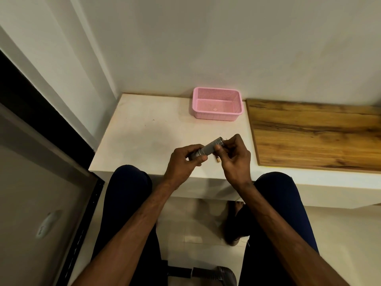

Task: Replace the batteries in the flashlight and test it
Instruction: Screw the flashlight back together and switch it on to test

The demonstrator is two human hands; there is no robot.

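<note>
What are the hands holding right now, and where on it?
The flashlight: the left hand grips one end, the right hand pinches the other.

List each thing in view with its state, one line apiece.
flashlight: off the table, tilted, held at both ends.
left hand: grips the flashlight's near end.
right hand: pinches its far end.
pink basket: upright on the table, untouched.
small piece: lies on the table between the hands, unidentifiable.

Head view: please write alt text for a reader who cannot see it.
A seated person grips a grey flashlight, left hand on one end, right hand on the other, above a white table. Behind stands a pink basket, with a wooden board to its right.
</note>
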